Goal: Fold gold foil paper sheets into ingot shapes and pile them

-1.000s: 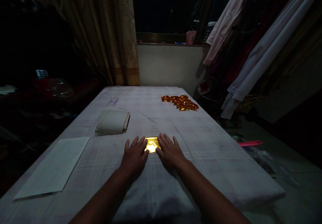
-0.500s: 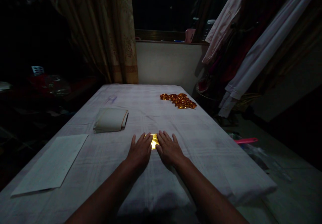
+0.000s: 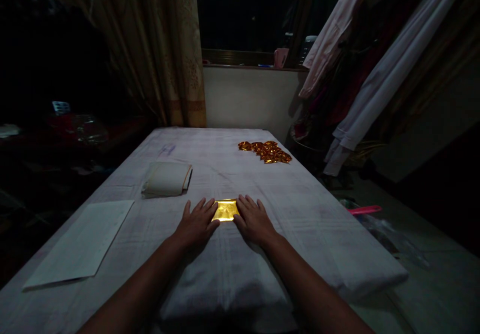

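Observation:
A small shiny gold foil sheet [image 3: 226,210] lies flat on the cloth-covered table [image 3: 311,244], between my two hands. My left hand [image 3: 198,221] rests palm down with its fingers stretched out, its fingertips and thumb on the sheet's left edge. On the opposite edge my right hand [image 3: 255,220] also lies flat, fingers extended, touching the foil. The parts of the sheet under the fingers are hidden. Farther back, toward the right, sits a cluster of folded gold foil pieces [image 3: 270,151].
A folded pale stack [image 3: 168,179] lies left of my hands, with a white sheet of paper [image 3: 84,241] nearer on that side. A patterned curtain [image 3: 183,74] hangs behind the table. Clothes [image 3: 360,94] hang at the right. A pink handle [image 3: 365,209] shows beyond the right edge.
My left hand has slid leftward, uncovering more of the gold foil sheet. My right hand stays nearly in place at its right edge.

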The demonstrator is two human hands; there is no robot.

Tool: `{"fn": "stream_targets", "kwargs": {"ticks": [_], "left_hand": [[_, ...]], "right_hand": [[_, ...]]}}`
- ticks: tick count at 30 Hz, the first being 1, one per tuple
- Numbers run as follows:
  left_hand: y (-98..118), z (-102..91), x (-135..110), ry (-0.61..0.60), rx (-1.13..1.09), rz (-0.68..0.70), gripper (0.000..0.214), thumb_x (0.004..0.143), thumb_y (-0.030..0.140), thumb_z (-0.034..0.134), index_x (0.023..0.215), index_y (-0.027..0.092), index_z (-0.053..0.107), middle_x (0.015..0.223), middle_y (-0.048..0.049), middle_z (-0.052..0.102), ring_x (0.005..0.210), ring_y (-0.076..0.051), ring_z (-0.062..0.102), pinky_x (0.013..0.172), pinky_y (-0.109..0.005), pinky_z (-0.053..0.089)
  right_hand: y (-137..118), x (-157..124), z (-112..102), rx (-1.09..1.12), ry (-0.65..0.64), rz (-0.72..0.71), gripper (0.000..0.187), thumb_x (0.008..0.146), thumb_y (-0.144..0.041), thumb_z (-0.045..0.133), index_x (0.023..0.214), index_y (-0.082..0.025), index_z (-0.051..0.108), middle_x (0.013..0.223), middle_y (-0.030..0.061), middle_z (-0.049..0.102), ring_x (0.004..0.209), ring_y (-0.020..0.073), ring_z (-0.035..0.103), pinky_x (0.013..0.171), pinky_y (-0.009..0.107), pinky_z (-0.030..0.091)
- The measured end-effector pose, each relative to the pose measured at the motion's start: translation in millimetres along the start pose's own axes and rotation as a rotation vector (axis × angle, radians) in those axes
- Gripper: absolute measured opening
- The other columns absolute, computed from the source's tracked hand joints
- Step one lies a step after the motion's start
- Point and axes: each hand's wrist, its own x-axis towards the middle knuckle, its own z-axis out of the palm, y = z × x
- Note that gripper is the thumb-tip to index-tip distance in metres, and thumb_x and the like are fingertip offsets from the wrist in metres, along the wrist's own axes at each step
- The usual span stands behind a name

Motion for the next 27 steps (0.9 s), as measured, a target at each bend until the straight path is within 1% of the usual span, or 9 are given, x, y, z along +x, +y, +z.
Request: {"fn": "stream_targets", "kwargs": {"ticks": [2,5,8,12,15,17,19,23,27], "left_hand": [[-0.8,-1.6,-0.1,0.008,-0.002,0.015,0.055,0.100,0.042,0.045,0.153,0.027,0.041,0.162,-0.0104,0.037,0.150,-0.036,0.030,0.117,-0.069,0.016],[-1.7,-2.6,-0.8,0.065,-0.002,0.035,0.054,0.097,0.046,0.051,0.148,0.026,0.048,0.158,-0.0123,0.044,0.147,-0.037,0.036,0.117,-0.070,0.015],[-1.7,-3.0,-2.3,0.171,-0.007,0.057,0.047,0.094,0.045,0.059,0.137,0.025,0.058,0.151,-0.0141,0.052,0.142,-0.038,0.042,0.115,-0.070,0.018],[1.5,-7.6,-4.0,0.347,-0.045,0.171,0.027,0.090,0.032,0.066,0.116,0.024,0.066,0.129,-0.0106,0.067,0.122,-0.030,0.058,0.113,-0.060,0.029],[5.5,-13.4,-4.6,0.442,-0.036,0.292,0.010,0.086,0.022,0.070,0.097,0.024,0.071,0.105,-0.0058,0.071,0.097,-0.024,0.062,0.098,-0.047,0.044],[8.0,-15.7,-5.4,0.494,-0.003,0.336,0.004,0.086,0.020,0.071,0.088,0.023,0.071,0.101,-0.0057,0.070,0.091,-0.023,0.060,0.089,-0.043,0.047],[9.8,-15.8,-6.6,0.536,0.029,0.350,0.005,0.087,0.019,0.069,0.085,0.022,0.070,0.106,-0.0070,0.069,0.097,-0.025,0.059,0.090,-0.044,0.046],[10.8,-12.2,-7.9,0.584,0.068,0.366,0.013,0.093,0.015,0.059,0.088,0.021,0.070,0.117,-0.0091,0.069,0.113,-0.028,0.058,0.102,-0.048,0.042],[7.2,-10.1,-5.7,0.483,-0.001,0.334,0.018,0.098,0.017,0.052,0.088,0.020,0.067,0.101,-0.0063,0.072,0.094,-0.023,0.062,0.091,-0.044,0.044]], "right_hand": [[6.0,-2.8,2.0,0.032,0.087,-0.077,0.051,0.096,-0.032,0.056,0.145,-0.019,0.053,0.158,0.0146,0.043,0.148,0.0323,0.033,0.118,0.057,0.024],[14.9,-5.4,6.5,0.082,0.206,-0.221,0.032,0.088,-0.028,0.069,0.121,-0.026,0.071,0.146,0.0104,0.058,0.141,0.0314,0.044,0.112,0.053,0.033],[19.3,-5.0,10.9,0.121,0.259,-0.276,0.018,0.086,-0.026,0.073,0.104,-0.028,0.075,0.128,0.0068,0.070,0.127,0.0299,0.055,0.103,0.049,0.040],[17.3,-3.5,11.1,0.135,0.288,-0.284,0.016,0.085,-0.024,0.075,0.100,-0.028,0.075,0.121,0.0059,0.073,0.119,0.0285,0.060,0.097,0.048,0.043],[14.2,-2.6,6.5,0.121,0.283,-0.296,0.014,0.086,-0.023,0.074,0.099,-0.028,0.075,0.119,0.0060,0.073,0.117,0.0276,0.060,0.096,0.046,0.043],[12.9,-1.9,2.7,0.111,0.268,-0.310,0.013,0.087,-0.024,0.073,0.099,-0.027,0.074,0.117,0.0058,0.073,0.116,0.0266,0.061,0.094,0.045,0.043],[12.3,-1.0,-0.3,0.104,0.261,-0.322,0.010,0.087,-0.024,0.072,0.097,-0.027,0.074,0.116,0.0060,0.074,0.112,0.0258,0.062,0.092,0.043,0.043],[11.4,-0.6,-2.9,0.117,0.274,-0.331,0.011,0.089,-0.023,0.070,0.098,-0.026,0.073,0.114,0.0069,0.074,0.108,0.0253,0.064,0.091,0.042,0.043],[11.1,-1.3,-2.5,0.148,0.291,-0.327,0.013,0.093,-0.022,0.063,0.102,-0.026,0.072,0.113,0.0065,0.074,0.106,0.0248,0.064,0.091,0.042,0.043]]}}
